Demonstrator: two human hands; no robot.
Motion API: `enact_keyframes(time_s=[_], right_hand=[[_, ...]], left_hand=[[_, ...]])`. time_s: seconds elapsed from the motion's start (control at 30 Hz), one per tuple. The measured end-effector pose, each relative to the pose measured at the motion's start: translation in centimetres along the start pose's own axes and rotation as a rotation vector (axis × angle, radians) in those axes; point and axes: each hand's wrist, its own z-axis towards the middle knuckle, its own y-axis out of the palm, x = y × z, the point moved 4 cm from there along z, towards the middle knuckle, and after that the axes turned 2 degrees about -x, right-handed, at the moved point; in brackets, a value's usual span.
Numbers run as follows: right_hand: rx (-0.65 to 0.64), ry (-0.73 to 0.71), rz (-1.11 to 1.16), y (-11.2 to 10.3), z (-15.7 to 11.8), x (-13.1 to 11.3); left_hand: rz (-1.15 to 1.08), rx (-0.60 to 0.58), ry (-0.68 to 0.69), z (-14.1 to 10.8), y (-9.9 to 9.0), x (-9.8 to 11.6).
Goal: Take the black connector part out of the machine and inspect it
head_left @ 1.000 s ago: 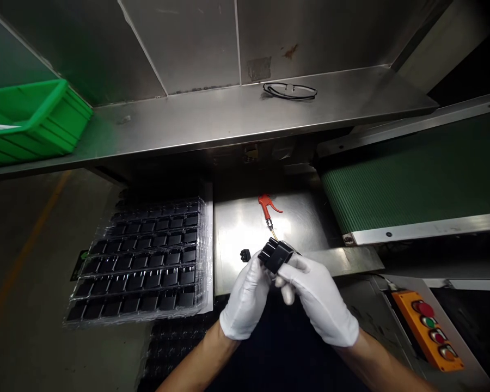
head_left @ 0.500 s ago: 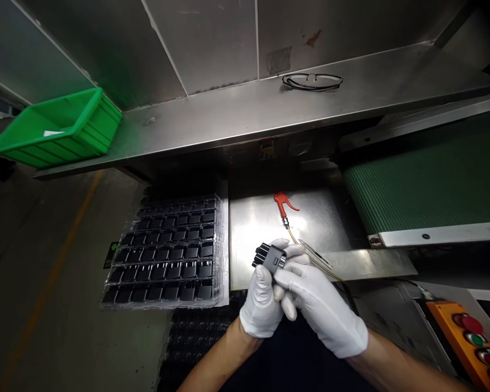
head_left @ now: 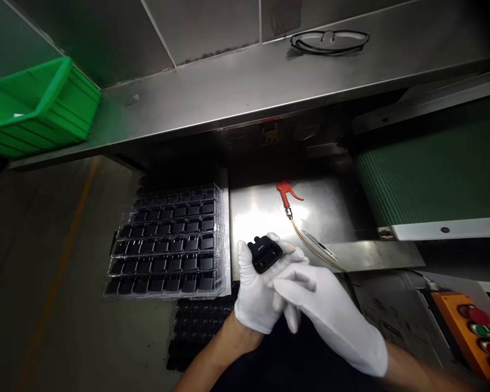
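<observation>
My gloved left hand point(head_left: 256, 299) grips a black plastic connector housing point(head_left: 266, 255), with the thumb along its left side and the fingers behind it. The housing is tilted so that an open face with a recess shows. My right hand point(head_left: 330, 310), also in a white glove, is just right of and below the housing, its fingers bent in a pinch by the left palm. Whatever sits between those fingertips, if anything, is hidden. Beyond the hands, on the metal table point(head_left: 253, 209), lie a red air blow gun point(head_left: 285, 190) and metal tweezers point(head_left: 319, 244).
Clear trays point(head_left: 163, 247) of black parts are stacked at left, with more trays point(head_left: 198, 321) below. A green bin point(head_left: 61, 114) and glasses point(head_left: 330, 42) rest on the metal shelf point(head_left: 212, 87). At right are a green conveyor belt point(head_left: 436, 169) and an orange button box point(head_left: 465, 332).
The housing has turned in my left hand, so its recessed face now shows instead of its side. My right hand has drawn slightly away from it, down and right. The view has shifted.
</observation>
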Motion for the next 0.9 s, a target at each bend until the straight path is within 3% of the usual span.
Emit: enact_keyframes(time_s=[0.1,0.2,0.27,0.33,0.63,0.83,0.9], right_hand=[[0.143,-0.116,-0.178,-0.7,-1.0,-0.9],[0.284,-0.475,-0.462,-1.1,-1.8,-2.2],[0.285,-0.658,-0.617,-0.8,-1.9,-2.5],[0.251,-0.740,-0.716,-0.4,-1.6,-2.6],[0.162,-0.708,-0.870,0.1,-0.4,-2.4],[0.163,-0.683,-0.888,-0.1,-0.3,-2.7],[0.156,-0.689,-0.820,-0.2,-0.6,-2.6]], left_hand=[[-0.169,0.006,-0.080,-0.2,0.4,0.1],[-0.276,0.041,-0.077,-0.3,0.7,-0.1],[-0.246,0.027,-0.048,-0.3,1.0,-0.3],[-0.171,0.004,-0.002,-0.3,1.2,-0.4],[0.027,-0.046,0.047,-0.5,1.1,-0.2],[-0.135,0.090,-0.189,-0.2,0.1,-1.1],[-0.165,0.138,-0.189,0.1,0.3,-1.0]])
